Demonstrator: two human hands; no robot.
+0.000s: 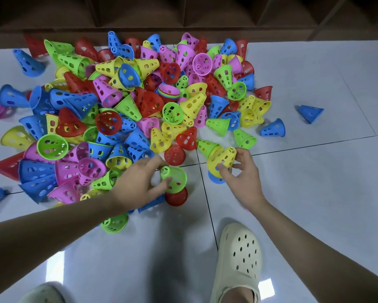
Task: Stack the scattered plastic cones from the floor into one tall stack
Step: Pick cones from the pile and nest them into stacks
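Tiled floor [315, 193] | left hand [137, 182] pinches green cone [176, 178] | right hand [242, 171] grips yellow cone [223, 159]

Bright overhead light, floor [315, 193] glare, edges warped.

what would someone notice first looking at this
A big jumbled heap of bright perforated cones covers the pale floor tiles at the upper left. In front of it, the left hand grips a green cone while the right hand holds a yellow cone. A cream clog stands below.
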